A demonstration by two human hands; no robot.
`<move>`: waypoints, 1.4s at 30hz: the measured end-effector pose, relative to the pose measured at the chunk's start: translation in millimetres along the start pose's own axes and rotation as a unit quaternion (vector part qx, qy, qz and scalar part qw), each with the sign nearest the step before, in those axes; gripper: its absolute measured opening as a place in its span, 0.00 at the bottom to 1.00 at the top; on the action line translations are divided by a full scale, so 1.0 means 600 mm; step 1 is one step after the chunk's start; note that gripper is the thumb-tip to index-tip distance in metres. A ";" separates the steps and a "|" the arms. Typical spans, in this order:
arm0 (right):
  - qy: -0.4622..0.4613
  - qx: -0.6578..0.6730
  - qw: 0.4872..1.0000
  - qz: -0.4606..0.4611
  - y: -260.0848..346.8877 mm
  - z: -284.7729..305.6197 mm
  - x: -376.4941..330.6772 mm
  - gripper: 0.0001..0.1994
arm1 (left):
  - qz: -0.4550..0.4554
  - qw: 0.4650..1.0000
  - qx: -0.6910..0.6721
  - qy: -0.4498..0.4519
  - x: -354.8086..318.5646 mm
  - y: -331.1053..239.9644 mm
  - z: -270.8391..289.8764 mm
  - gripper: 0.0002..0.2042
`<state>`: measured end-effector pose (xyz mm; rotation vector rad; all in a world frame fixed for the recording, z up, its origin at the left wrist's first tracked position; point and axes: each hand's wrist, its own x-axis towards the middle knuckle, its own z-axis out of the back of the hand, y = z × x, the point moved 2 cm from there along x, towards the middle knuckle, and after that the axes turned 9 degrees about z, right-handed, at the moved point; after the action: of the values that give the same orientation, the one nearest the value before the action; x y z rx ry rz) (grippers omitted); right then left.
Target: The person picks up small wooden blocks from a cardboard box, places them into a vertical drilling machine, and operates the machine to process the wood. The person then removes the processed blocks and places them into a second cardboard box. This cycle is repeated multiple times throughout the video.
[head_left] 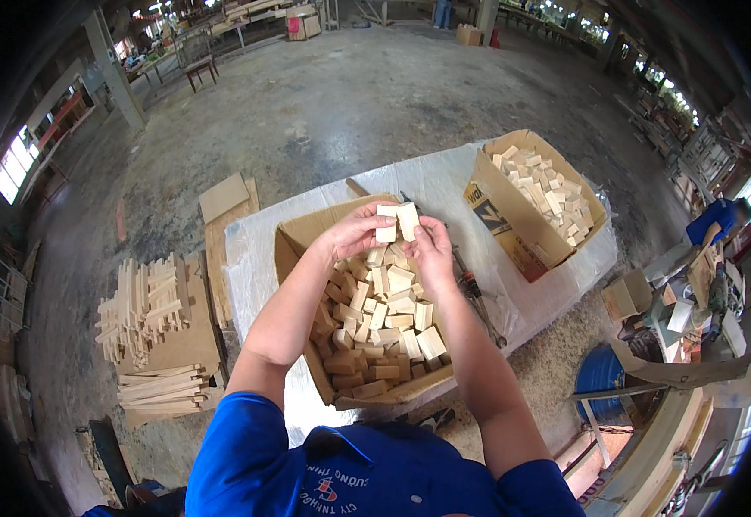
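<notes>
Over the far part of a cardboard box (293,237), both my hands are raised close together. A pale wooden block (386,226) is pinched in the fingers of my left hand (356,233). My right hand (431,250) grips another wooden block (408,222), tilted beside the first one; the tops of the two pieces nearly meet. Beneath my hands the box holds a heap of loose wooden blocks (380,314) of like size. It stands on a table (255,250) covered in clear plastic sheeting.
A second cardboard box (513,233), full of blocks, stands on the table's right. Metal tools (479,302) lie between the boxes. Stacked wooden strips (147,302) are at left. A blue drum (599,379) stands at right, near another person (713,222) in blue.
</notes>
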<state>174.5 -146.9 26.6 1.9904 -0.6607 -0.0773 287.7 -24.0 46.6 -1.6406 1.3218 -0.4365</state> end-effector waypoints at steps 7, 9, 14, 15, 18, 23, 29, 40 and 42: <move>-0.023 0.069 0.997 -0.036 0.009 0.000 0.001 0.11 | -0.032 0.995 -0.058 0.069 -0.005 -0.008 -0.008 0.20; -0.005 0.059 0.998 -0.022 0.009 -0.003 0.002 0.11 | -0.015 0.994 -0.085 0.072 -0.006 -0.008 -0.008 0.19; 0.004 0.017 1.000 -0.007 0.004 -0.004 0.002 0.10 | -0.028 0.996 -0.066 0.057 -0.004 -0.006 -0.004 0.17; 0.005 -0.005 1.000 -0.001 0.003 -0.004 0.002 0.10 | -0.027 0.996 -0.061 0.058 -0.004 -0.004 -0.003 0.17; 0.021 -0.073 0.997 0.019 -0.002 -0.005 0.002 0.09 | 0.002 0.999 -0.041 0.018 0.000 0.001 -0.002 0.18; 0.022 -0.139 0.990 0.010 -0.016 0.003 0.002 0.09 | -0.005 0.999 -0.010 -0.045 0.000 0.004 -0.006 0.20; 0.236 -0.492 0.838 0.002 -0.049 0.009 -0.020 0.07 | -0.102 0.991 -0.064 -0.057 -0.015 -0.034 0.017 0.16; 0.364 -0.671 0.636 -0.112 -0.084 0.035 -0.038 0.13 | -0.088 0.990 -0.106 -0.044 -0.021 -0.033 0.019 0.13; 0.243 -0.536 0.805 -0.078 -0.076 0.026 -0.021 0.12 | -0.080 0.989 -0.105 -0.062 -0.022 -0.035 0.022 0.14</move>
<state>177.5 -137.4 -22.2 0.8758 -0.0358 -0.0235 304.3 -7.0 61.2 -1.9251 1.1794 -0.2914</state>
